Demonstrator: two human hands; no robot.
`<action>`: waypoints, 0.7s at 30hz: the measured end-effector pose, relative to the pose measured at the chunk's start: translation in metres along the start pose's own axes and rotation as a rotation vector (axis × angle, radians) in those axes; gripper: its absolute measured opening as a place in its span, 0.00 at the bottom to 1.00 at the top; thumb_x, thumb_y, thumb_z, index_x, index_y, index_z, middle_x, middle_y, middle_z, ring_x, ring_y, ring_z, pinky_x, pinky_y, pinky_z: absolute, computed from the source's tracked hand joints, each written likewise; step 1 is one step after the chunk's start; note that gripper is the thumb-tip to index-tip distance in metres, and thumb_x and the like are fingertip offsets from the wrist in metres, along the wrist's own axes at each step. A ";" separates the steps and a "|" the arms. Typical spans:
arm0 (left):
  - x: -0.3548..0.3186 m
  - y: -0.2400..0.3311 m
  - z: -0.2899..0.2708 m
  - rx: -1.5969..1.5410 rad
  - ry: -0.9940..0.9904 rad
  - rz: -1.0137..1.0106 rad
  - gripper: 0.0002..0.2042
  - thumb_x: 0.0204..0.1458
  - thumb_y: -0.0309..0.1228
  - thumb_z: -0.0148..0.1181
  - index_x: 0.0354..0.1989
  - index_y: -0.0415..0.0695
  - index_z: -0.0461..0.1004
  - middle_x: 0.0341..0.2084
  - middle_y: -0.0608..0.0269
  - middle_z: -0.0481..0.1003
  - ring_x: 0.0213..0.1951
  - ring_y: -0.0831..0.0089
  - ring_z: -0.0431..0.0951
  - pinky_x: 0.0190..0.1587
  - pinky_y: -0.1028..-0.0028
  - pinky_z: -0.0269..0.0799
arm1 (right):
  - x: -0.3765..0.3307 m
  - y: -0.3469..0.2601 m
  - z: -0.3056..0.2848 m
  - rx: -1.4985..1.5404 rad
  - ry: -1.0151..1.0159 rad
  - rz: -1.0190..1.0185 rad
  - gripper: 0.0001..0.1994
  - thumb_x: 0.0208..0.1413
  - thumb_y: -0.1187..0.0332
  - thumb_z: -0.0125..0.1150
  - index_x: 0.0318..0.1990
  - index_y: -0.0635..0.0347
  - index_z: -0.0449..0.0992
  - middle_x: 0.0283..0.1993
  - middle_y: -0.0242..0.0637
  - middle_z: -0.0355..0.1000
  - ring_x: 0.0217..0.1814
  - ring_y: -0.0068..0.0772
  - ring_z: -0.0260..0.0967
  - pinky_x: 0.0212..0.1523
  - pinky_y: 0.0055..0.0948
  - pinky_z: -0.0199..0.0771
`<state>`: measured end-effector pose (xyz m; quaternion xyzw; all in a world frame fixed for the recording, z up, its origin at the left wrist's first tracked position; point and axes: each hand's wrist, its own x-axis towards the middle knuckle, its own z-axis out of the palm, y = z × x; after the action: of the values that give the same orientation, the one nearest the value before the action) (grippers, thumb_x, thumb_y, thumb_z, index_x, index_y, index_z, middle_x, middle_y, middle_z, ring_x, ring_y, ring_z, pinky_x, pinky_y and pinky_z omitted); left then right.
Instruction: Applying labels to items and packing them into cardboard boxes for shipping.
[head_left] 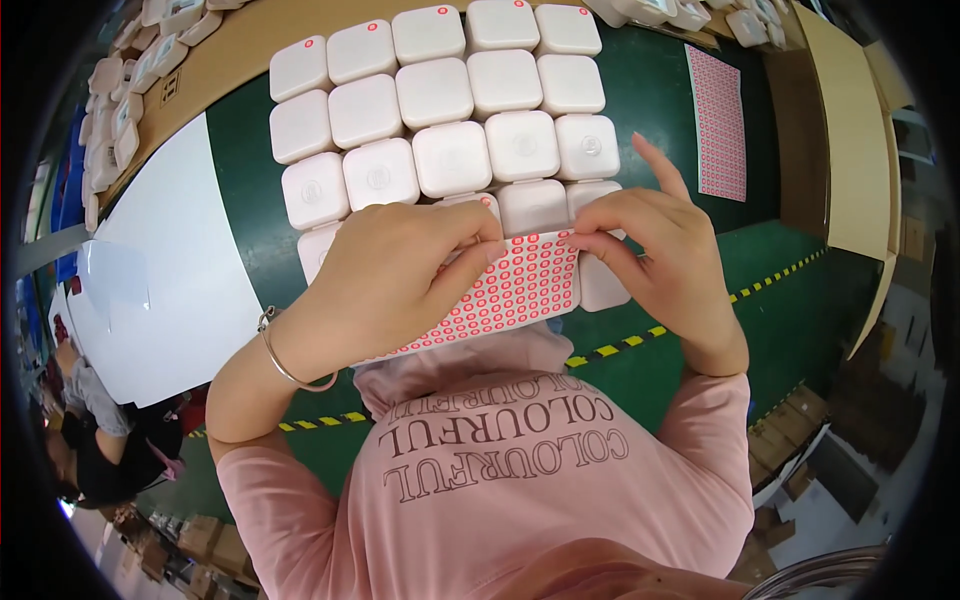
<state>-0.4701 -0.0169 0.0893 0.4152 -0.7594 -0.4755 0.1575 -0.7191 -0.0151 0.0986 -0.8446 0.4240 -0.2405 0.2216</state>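
Pinching the upper edge of a sticker sheet (525,280), the left hand (395,270) grips it between thumb and forefinger; the right hand (655,240) has its thumb and forefinger closed at the upper right corner, little finger raised. Whether a loose sticker sits between those tips cannot be told. The sheet, printed with rows of small red round labels, is held slanted over the near boxes, close to the person's body. Three full rows of five pale boxes (435,95) make fifteen; more lie nearer, partly hidden. At least four far-row boxes bear one red round label each, and third-row lids show round marks. One second sheet (717,125) lies to the right, a strip of green counter (655,85) between it and the boxes. White sheeting (165,280) covers the left; a cardboard box (850,130) bounds the right.
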 end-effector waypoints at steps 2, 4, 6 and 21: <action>0.002 -0.004 0.004 0.095 0.081 0.049 0.04 0.57 0.30 0.53 0.33 0.45 0.73 0.18 0.57 0.73 0.23 0.57 0.75 0.26 0.64 0.67 | 0.001 0.002 0.000 -0.017 -0.018 0.001 0.06 0.45 0.74 0.69 0.29 0.57 0.76 0.28 0.30 0.76 0.31 0.32 0.74 0.68 0.48 0.56; 0.001 -0.006 0.005 0.067 0.093 0.033 0.04 0.57 0.30 0.53 0.33 0.45 0.73 0.18 0.56 0.73 0.23 0.57 0.75 0.26 0.63 0.67 | 0.002 0.002 0.001 -0.016 -0.028 0.004 0.06 0.46 0.74 0.68 0.30 0.57 0.76 0.29 0.30 0.76 0.31 0.32 0.74 0.68 0.48 0.56; 0.000 -0.007 0.005 0.039 0.102 0.018 0.05 0.56 0.30 0.53 0.33 0.44 0.73 0.18 0.56 0.73 0.23 0.57 0.75 0.26 0.63 0.67 | 0.003 0.003 0.001 -0.015 -0.038 0.009 0.06 0.47 0.74 0.67 0.31 0.57 0.76 0.30 0.31 0.75 0.31 0.32 0.73 0.68 0.48 0.56; -0.002 -0.014 -0.008 0.120 0.160 -0.017 0.05 0.56 0.30 0.55 0.34 0.43 0.75 0.19 0.56 0.74 0.22 0.58 0.75 0.26 0.64 0.67 | 0.065 0.056 0.011 -0.083 -0.069 -0.037 0.03 0.57 0.75 0.57 0.36 0.63 0.70 0.30 0.37 0.66 0.35 0.36 0.65 0.36 0.29 0.66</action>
<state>-0.4569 -0.0226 0.0812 0.4669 -0.7680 -0.3957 0.1885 -0.7126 -0.0968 0.0715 -0.8686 0.4098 -0.1974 0.1966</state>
